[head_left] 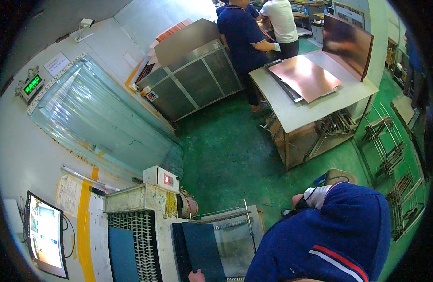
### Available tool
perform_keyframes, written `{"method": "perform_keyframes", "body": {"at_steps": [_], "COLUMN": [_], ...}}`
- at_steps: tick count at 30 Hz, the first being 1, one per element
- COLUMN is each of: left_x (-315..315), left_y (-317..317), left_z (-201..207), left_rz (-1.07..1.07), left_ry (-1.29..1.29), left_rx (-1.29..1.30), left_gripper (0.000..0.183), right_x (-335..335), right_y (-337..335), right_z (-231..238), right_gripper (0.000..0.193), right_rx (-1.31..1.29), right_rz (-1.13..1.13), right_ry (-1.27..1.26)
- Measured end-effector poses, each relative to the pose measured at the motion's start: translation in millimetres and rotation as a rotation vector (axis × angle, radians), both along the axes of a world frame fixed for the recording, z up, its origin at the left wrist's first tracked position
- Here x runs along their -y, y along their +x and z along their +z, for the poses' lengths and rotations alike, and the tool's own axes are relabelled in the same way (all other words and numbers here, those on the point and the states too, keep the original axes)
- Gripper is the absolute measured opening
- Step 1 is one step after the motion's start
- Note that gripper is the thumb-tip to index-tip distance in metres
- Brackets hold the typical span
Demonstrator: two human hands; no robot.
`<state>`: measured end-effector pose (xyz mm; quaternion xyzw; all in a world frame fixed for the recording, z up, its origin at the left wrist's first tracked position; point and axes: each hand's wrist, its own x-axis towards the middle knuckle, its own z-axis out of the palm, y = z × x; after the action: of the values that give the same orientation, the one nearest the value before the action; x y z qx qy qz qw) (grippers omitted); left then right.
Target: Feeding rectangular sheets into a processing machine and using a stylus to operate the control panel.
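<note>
At the lower edge, the fingertips of my left hand (196,276) are closed on the edge of a dark blue panel (202,246). The panel leans in a slotted rack (244,221), with more dark panels on its left side and a clear sheet on its right. The rest of that hand is cut off by the frame. Low on the right, a navy shirt (329,225) with a red and white stripe fills much of the view. A bit of skin and something dark show past its white-edged part. I cannot make out my right hand.
A roller conveyor (141,239) with a blue panel (122,254) stands left of the rack, by a screen (46,235). Farther off are a table (291,113) with copper-coloured sheets (306,77), a metal cabinet (193,80), wire racks (390,145) and several people (247,37).
</note>
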<state>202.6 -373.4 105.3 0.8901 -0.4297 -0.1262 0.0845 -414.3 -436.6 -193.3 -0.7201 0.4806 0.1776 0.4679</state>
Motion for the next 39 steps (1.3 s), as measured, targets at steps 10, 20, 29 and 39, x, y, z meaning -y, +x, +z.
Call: {"method": "perform_keyframes", "body": {"at_steps": [10,20,29,39], "left_x": [4,10,20,-15], "left_y": [0,15,13,15], "left_z": [-1,7,42,190], "left_rz": [0.005,-0.247,-0.293,-0.072], "left_ry": [-0.011,-0.058,0.051,0.052], "left_rx": [0.015,-0.168,0.04,0.184], "left_gripper": [0.049,0.042,0.048,0.057], "right_x": [-5,-22,-17,-8], "right_y": [-16,6,-19,27], "right_z": [-52,-7,-82,-42], "right_gripper": [0.031,0.024,0.021,0.023], "right_rx": [0.317,0.05,0.549,-0.03], "right_rz": [0.155,-0.347,0.123,-0.311], "right_ry": [-0.158,-0.044,-0.404,-0.048]}}
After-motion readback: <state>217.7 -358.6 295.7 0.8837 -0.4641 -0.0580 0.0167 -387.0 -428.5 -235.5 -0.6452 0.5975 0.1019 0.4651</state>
